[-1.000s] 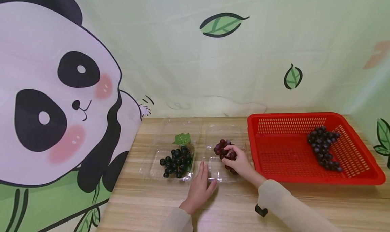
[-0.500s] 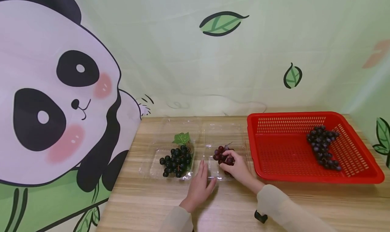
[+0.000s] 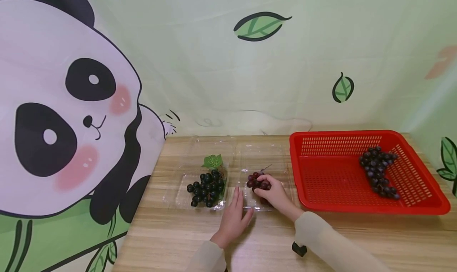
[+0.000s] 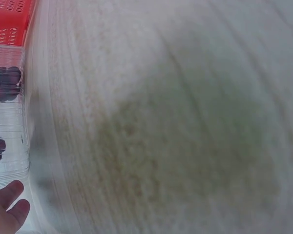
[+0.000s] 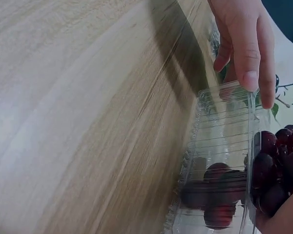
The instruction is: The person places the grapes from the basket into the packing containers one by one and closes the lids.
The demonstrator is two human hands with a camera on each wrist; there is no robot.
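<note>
My right hand pinches a bunch of dark red grapes at the right clear plastic clamshell box. In the right wrist view the upper grapes rise above the box wall, while others show low behind it. With straight fingers, my left hand touches the box's front left corner. Only some fingertips of that hand show in the left wrist view. The left clamshell box holds a black grape bunch with a green leaf.
To the right a red plastic basket contains another dark purple grape bunch. Both box lids lie folded back toward the green panda-print backdrop. Wooden tabletop stretches in front.
My right hand has shifted slightly left with the red grapes in it, and the grape stem now shows above the hand. The left hand has stayed in place.
</note>
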